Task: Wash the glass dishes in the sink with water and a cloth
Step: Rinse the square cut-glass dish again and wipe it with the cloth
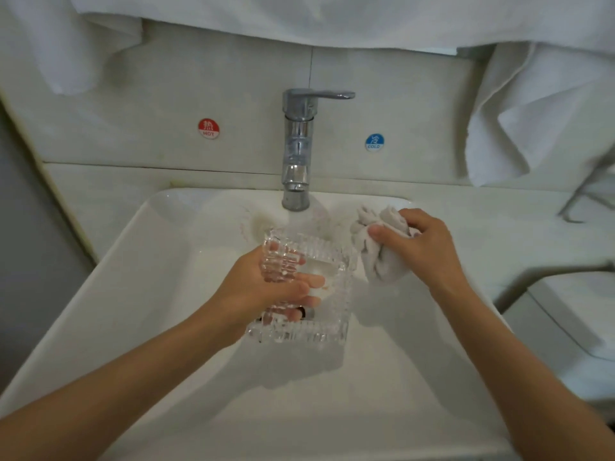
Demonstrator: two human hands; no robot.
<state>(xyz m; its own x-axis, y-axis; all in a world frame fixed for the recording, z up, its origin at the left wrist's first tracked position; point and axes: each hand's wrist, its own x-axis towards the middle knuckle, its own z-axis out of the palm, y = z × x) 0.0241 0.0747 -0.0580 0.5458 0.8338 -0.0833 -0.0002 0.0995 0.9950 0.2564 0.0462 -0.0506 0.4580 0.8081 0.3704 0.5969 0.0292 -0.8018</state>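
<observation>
Dish (329, 294) sits in my left hand (266, 287), fingers curled round its rim over the sink (133, 294). Right hand (422, 247) clutches the balled cloth (376, 254) beside it. Rinsing, I'd say; wiping comes next.

This is a bathroom or washroom rather than a kitchen. A white rectangular sink (173, 267) is set in a pale tabletop (100, 194) against a wall of large light tiles (216, 78). A chrome single-lever tap (297, 154) stands behind the sink at its middle. On the tiles a round red sticker (208, 128) marked HOT sits left of the tap and a round blue sticker (374, 142) marked COLD sits right of it, each with a Chinese character above the English word. White towels hang above: a long towel (332, 15) across the top and a draped towel (532, 111) at the right, above a grey metal bar (565, 271).
</observation>
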